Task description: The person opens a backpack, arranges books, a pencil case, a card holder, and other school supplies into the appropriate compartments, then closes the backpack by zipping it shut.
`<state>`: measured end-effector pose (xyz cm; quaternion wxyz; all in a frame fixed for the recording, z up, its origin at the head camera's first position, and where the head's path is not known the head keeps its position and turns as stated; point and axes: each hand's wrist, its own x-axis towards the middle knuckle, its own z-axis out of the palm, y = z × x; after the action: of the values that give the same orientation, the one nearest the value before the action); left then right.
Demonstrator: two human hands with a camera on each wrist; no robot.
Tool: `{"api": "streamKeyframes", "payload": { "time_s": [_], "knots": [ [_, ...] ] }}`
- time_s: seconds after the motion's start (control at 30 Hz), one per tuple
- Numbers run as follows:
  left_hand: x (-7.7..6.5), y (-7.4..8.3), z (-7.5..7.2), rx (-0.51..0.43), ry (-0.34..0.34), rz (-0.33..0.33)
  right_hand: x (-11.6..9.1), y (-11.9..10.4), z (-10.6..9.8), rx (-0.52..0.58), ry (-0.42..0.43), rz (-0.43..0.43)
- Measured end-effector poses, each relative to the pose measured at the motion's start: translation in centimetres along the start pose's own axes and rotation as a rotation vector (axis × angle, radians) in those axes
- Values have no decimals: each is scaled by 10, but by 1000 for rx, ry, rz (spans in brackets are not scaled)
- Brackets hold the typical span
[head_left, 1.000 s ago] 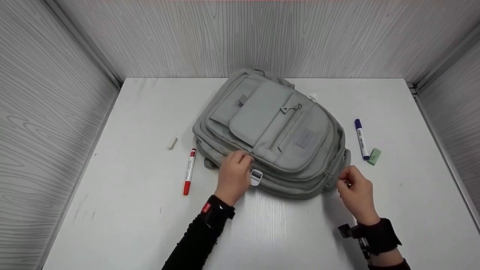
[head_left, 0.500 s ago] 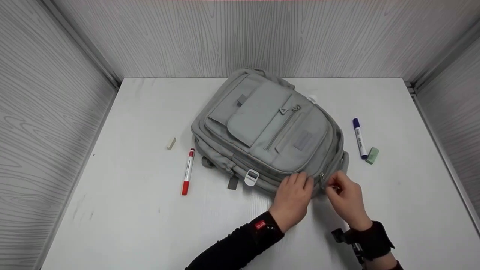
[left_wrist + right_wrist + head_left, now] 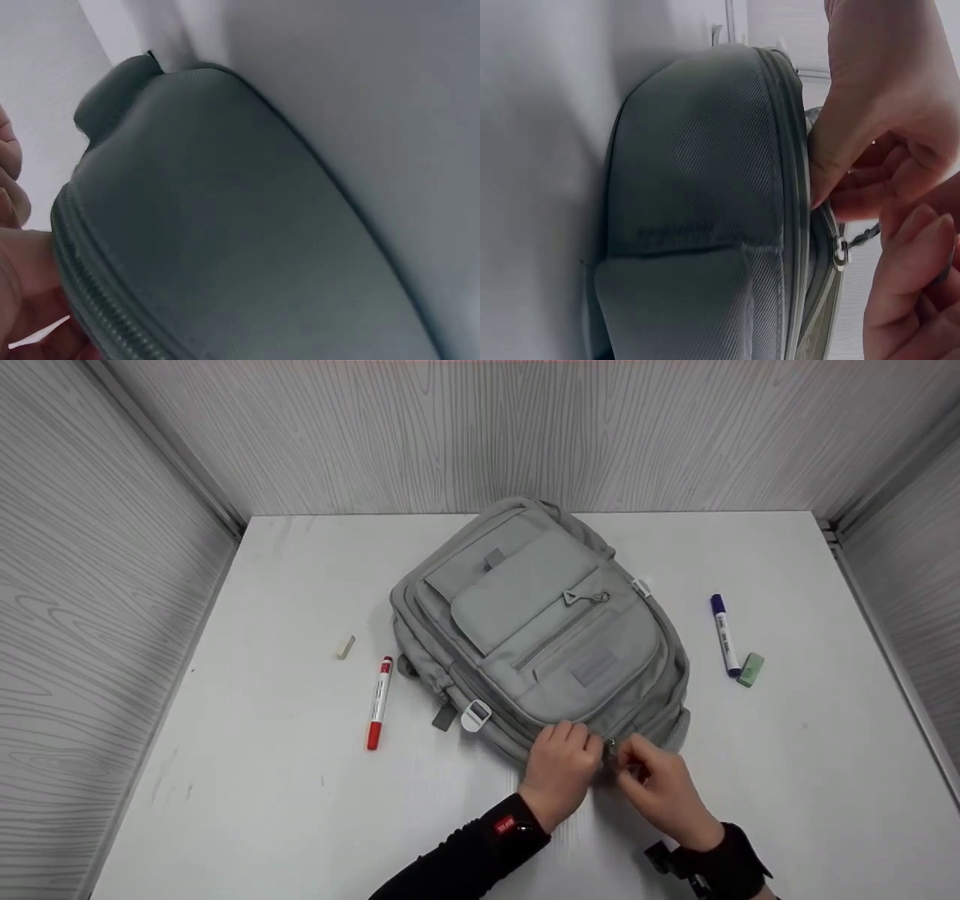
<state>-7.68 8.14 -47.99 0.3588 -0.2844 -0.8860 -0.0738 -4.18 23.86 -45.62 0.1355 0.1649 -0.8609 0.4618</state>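
- Backpack (image 3: 536, 622): lies front face up and askew on the counter (image 3: 247, 810), its near end beneath the person's 2 hands.
- Left hand (image 3: 562, 772): fingers curled over the bag's near edge, pinching the fabric just beside the zipper slider (image 3: 841, 255).
- Right hand (image 3: 661, 786): fingers narrow, holding the pull cord (image 3: 865, 235) attached to the slider.
- Step in hand, as judged: working the slider along its track; which way cannot be told.
- Technique, as judged: the left hand should keep the edge taut, the right should draw along the track rather than upward, easing round the curve, with loose cloth clear of the teeth.
- Surroundings: 2 markers, 1 red (image 3: 379, 703) and 1 blue (image 3: 725, 636), lie well apart, on opposite sides of the bag.
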Motion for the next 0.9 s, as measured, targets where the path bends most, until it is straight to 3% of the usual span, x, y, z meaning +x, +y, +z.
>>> {"api": "streamKeyframes", "payload": {
  "time_s": [0.5, 0.7, 0.9],
  "knots": [
    [-11, -24, -3, -92, 81, 142, 21, 27, -26, -45, 26, 70],
    [-16, -47, -4, -166, 55, 237, 35, 43, -41, -112, 76, 148],
    [-24, -78, -7, -194, 21, 275, 43, 56, -54, -157, 120, 238]
  ]
}}
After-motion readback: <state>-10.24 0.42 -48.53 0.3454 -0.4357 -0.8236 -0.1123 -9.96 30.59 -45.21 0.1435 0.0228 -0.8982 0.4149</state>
